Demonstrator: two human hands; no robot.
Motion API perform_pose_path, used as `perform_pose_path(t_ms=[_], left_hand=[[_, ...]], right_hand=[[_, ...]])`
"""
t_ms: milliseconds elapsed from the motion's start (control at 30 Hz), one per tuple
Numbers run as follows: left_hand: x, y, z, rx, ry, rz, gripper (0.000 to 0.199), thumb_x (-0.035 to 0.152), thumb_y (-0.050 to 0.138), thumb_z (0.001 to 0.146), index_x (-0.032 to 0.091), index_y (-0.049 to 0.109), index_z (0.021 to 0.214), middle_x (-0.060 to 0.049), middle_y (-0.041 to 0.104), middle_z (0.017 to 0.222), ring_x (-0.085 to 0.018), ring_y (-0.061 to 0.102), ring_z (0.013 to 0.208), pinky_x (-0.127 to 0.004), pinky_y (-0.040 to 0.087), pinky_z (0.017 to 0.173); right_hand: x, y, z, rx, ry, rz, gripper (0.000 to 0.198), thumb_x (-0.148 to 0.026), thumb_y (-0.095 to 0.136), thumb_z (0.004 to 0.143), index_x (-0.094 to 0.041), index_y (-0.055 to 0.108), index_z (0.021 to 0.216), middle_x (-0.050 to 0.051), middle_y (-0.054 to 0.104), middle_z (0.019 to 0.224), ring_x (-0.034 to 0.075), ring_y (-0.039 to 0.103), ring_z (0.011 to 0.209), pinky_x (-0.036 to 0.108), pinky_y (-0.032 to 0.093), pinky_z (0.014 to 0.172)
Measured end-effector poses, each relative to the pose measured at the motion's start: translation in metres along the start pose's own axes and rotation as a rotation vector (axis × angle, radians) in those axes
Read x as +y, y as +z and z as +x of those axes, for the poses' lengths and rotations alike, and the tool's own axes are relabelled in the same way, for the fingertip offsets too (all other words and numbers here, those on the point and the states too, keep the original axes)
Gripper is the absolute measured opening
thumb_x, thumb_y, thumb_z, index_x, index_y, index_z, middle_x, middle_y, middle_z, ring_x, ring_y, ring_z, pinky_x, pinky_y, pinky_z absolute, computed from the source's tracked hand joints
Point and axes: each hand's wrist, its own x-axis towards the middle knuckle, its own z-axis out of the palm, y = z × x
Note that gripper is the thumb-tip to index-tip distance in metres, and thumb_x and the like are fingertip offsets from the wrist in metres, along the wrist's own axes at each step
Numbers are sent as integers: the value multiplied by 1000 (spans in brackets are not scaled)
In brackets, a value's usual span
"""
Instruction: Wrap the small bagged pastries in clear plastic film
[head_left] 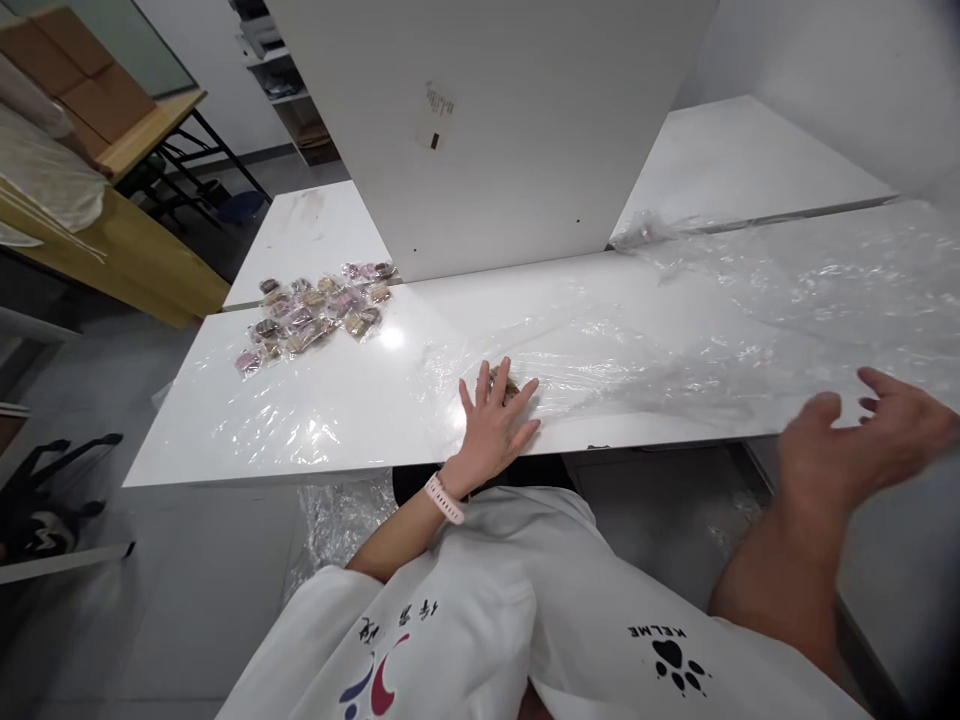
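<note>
My left hand (491, 425), with a pink band on its wrist, lies with fingers spread near the front edge of the white table. Beneath its fingers a small brownish item (507, 388) shows in part; my hand covers the rest, so its kind is unclear. Clear plastic film (622, 370) stretches over the tabletop from around this hand to the far right. Over at the right, above the table's front edge, my right hand (862, 440) is raised with its fingers apart. It is slightly blurred, and nothing shows in it.
Several small wrapped pieces (315, 310), pink, brown and tan, lie clustered on the table's left part. A tall white panel (495, 130) stands along the table's back edge. Bunched film (337, 520) hangs below the front edge. A person in yellow trousers (150, 250) is at far left.
</note>
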Motion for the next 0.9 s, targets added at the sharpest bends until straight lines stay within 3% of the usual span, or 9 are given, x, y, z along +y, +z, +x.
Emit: perform_pose_path(t_ms=[33, 67, 167, 267, 367, 500, 633, 767, 900], left_hand=[[0, -8, -10, 99, -16, -6, 53, 43, 53, 100, 37, 42, 152, -9, 21, 170, -36, 8, 159, -71, 9, 122], [0, -15, -21, 217, -65, -13, 51, 42, 54, 100, 35, 44, 150, -10, 26, 167, -35, 14, 158, -67, 15, 123], [-9, -35, -58, 505, -384, -39, 49, 41, 58, 97, 27, 48, 143, -17, 46, 150, -34, 44, 141, -58, 40, 112], [-20, -47, -86, 465, -725, -77, 65, 46, 61, 93, 22, 38, 150, -14, 65, 114, -28, 66, 95, -49, 53, 86], [-26, -54, -89, 351, -834, -285, 74, 44, 64, 88, 22, 34, 152, -1, 65, 84, -20, 63, 67, -36, 51, 67], [-19, -69, -53, 344, -718, -883, 54, 35, 68, 85, 23, 49, 134, 6, 57, 66, -14, 58, 60, -28, 50, 66], [2, -72, 7, 373, -378, -989, 42, 30, 71, 85, 28, 55, 124, 4, 62, 76, -13, 63, 75, -31, 53, 83], [7, -38, 62, -60, -108, -845, 27, 33, 63, 91, 23, 64, 115, -2, 68, 84, -16, 66, 77, -32, 54, 78], [-12, -11, 88, -464, 0, -651, 32, 35, 51, 96, 19, 63, 120, -10, 74, 108, -23, 68, 100, -39, 52, 90]], right_hand=[[-28, 12, 1, 147, 39, -96, 49, -43, 37, 105, -37, 44, 153, 11, 58, 141, 44, 54, 126, 68, 42, 102], [-56, 29, 1, 126, 13, -139, 45, -41, 44, 103, -33, 54, 146, 11, 62, 136, 43, 56, 125, 66, 43, 104], [-124, 97, -3, -326, -265, 41, 43, -34, 41, 105, -32, 53, 146, 7, 62, 141, 31, 55, 133, 56, 46, 110], [-152, 160, -17, -668, -400, 43, 52, -34, 34, 107, -29, 38, 158, 6, 39, 163, 27, 36, 150, 53, 38, 119], [-150, 192, -30, -771, -405, 26, 57, -37, 30, 107, -28, 26, 163, 6, 29, 168, 26, 28, 154, 52, 37, 120], [-140, 196, -34, -766, -415, 33, 58, -39, 31, 107, -29, 24, 164, 4, 28, 168, 25, 27, 155, 51, 38, 120], [-140, 197, -32, -743, -434, 32, 56, -33, 36, 105, -22, 35, 160, 9, 36, 164, 27, 31, 153, 51, 37, 120], [-143, 198, -32, -699, -417, 56, 49, -28, 42, 101, -16, 55, 146, 16, 65, 137, 33, 53, 136, 55, 43, 114], [-142, 174, -38, -601, -316, 74, 45, -34, 41, 102, -17, 61, 137, 16, 68, 129, 35, 59, 126, 55, 51, 103]])
